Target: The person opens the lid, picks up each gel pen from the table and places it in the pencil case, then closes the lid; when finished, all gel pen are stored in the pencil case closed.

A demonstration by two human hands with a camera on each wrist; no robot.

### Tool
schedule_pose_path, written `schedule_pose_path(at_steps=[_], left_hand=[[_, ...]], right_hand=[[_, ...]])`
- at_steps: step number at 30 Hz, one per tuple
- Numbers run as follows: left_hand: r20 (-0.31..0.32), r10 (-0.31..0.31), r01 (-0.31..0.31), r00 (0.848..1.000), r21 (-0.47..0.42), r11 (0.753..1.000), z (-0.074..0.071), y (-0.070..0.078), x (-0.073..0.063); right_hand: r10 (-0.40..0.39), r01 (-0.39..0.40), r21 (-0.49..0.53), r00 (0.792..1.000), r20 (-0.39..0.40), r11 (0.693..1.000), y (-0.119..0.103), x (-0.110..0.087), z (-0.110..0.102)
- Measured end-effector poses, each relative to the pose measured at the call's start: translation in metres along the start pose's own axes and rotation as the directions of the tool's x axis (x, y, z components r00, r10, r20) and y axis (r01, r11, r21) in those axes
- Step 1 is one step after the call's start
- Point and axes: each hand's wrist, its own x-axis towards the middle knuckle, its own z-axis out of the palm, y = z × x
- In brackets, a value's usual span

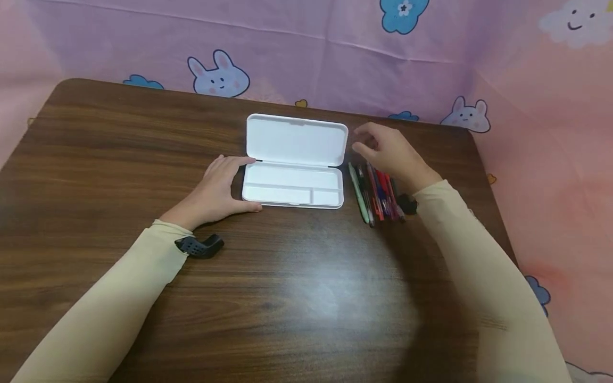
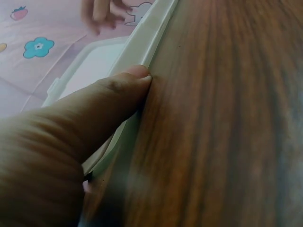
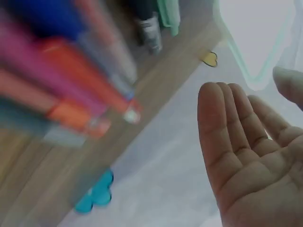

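Observation:
A white pencil case [image 1: 293, 183] lies open on the table, its lid [image 1: 297, 141] tipped back on the far side and its divided tray bare. My left hand [image 1: 215, 189] grips the case's left end, thumb along the front edge and a finger by the hinge. The left wrist view has the thumb [image 2: 118, 92] pressed on the case's rim [image 2: 147, 35]. Beside the lid's right edge hovers my right hand [image 1: 385, 149], fingers bent loosely with nothing between them. Several pens [image 1: 375, 194] lie side by side right of the case, a pale green pen [image 1: 358, 194] leftmost.
The brown wooden table [image 1: 239, 298] runs up to a printed cloth [image 1: 287, 53] at the back, and another stretch of cloth [image 1: 541, 175] hangs along the right side. A black wrist strap [image 1: 200, 247] sits on the left wrist.

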Motion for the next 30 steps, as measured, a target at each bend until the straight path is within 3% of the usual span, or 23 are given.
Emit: schedule_pose_path(at_steps=[4,8,11,15,30], left_hand=[[-0.007,0.004,-0.004,1.000,0.006,1.000,0.001,0.000,-0.001],[-0.008,0.010,-0.010,1.000,0.003,1.000,0.001,0.000,-0.002],[-0.007,0.013,-0.013,1.000,-0.003,1.000,0.000,0.000,-0.002],[0.001,0.011,-0.011,1.000,-0.004,1.000,-0.001,0.002,0.000],[0.015,-0.006,0.005,1.000,0.003,1.000,-0.002,0.003,0.000]], right_hand=[[0.015,-0.016,-0.015,0.999,-0.041,1.000,0.020,-0.044,-0.001],[0.129,-0.129,0.013,0.991,-0.032,0.992,0.048,-0.079,0.003],[0.219,-0.220,0.046,0.976,0.013,0.974,0.064,-0.095,0.007],[0.266,-0.267,0.071,0.964,0.027,0.961,0.074,-0.103,0.012],[0.259,-0.260,-0.034,0.965,-0.036,0.965,0.074,-0.103,0.014]])
